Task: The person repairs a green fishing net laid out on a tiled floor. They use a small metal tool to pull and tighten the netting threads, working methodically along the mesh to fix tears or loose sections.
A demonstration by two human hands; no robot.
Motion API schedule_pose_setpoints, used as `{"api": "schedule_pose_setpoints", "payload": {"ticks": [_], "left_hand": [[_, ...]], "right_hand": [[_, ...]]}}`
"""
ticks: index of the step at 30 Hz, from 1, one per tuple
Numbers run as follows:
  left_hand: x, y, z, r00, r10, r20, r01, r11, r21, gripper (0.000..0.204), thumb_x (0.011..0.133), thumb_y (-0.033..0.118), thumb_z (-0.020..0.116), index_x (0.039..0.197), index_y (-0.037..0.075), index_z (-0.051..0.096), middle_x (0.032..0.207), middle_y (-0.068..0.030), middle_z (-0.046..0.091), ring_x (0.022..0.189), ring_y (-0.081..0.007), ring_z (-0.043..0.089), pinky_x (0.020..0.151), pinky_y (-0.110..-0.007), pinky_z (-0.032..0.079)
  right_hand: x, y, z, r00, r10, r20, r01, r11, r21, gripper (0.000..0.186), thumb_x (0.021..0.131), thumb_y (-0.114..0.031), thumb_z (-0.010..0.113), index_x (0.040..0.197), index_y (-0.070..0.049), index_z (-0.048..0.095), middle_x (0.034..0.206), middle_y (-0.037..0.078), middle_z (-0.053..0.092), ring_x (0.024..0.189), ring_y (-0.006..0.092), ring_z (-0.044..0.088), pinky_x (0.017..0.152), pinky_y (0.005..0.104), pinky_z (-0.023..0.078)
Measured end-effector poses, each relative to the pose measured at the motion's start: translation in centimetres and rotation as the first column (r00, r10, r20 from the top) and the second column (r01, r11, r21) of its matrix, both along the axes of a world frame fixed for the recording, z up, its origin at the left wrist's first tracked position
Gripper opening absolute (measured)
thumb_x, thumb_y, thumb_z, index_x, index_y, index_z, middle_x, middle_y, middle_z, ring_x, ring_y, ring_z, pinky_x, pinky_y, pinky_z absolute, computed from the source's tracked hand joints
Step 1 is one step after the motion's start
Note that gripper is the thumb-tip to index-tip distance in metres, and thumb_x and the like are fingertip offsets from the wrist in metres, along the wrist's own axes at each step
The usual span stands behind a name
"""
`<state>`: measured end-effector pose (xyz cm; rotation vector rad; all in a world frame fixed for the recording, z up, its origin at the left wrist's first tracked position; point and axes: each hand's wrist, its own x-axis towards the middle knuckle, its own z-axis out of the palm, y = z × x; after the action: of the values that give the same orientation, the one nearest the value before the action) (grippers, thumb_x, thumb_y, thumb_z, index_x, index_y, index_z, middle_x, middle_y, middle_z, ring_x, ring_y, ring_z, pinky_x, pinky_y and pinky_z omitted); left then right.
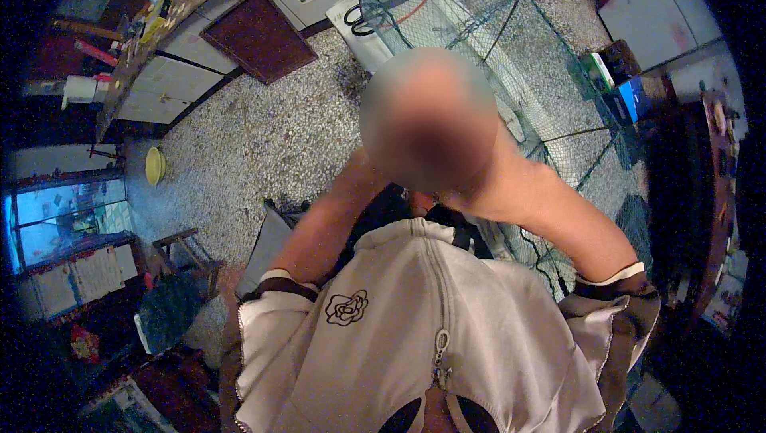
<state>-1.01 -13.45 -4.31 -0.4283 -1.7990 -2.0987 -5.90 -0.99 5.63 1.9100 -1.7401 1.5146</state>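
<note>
Head view: a green net point(479, 22) is spread out from 12 to 2 o'clock, beyond and to the right of both hands. These are masked by a round blur point(428, 118), so whether anything is grasped or released cannot be told. Opening-out seems largely done; what is left cannot be judged. Scissors point(359, 21) are seen near 12 o'clock, a yellow basin point(156, 166) at 9.

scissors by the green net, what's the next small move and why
Perhaps slide the black-handled scissors clear of the green net: their blades overlap the mesh in this view and might snag it. Blur hides whether the hands are free.
</note>
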Motion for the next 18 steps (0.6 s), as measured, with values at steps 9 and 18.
{"api": "schedule_pose_setpoints", "payload": {"ticks": [9,18], "left_hand": [[-1.6,-1.1,3.3,0.970,0.158,0.187,-0.065,0.903,-0.426,0.013,0.087,0.005,0.054,0.099,0.001,0.057,0.094,-0.0104,0.057,0.086,-0.0252,0.057,0.081,-0.033,0.046],[-1.0,-2.0,1.0,0.950,0.290,-0.112,-0.287,0.683,-0.672,0.011,0.080,0.002,0.058,0.091,0.003,0.058,0.092,-0.0145,0.056,0.089,-0.0323,0.057,0.078,-0.037,0.047]], "right_hand": [[-4.1,0.7,2.4,0.893,0.144,0.427,-0.011,0.955,-0.297,0.013,0.097,-0.014,0.040,0.102,-0.003,0.038,0.080,0.015,0.055,0.072,0.0198,0.056,0.067,0.0313,0.049],[-7.3,2.9,9.6,0.773,0.342,0.534,-0.133,0.911,-0.391,0.014,0.097,-0.016,0.042,0.098,-0.003,0.048,0.081,0.010,0.055,0.068,0.0175,0.054,0.064,0.0318,0.047]]}}
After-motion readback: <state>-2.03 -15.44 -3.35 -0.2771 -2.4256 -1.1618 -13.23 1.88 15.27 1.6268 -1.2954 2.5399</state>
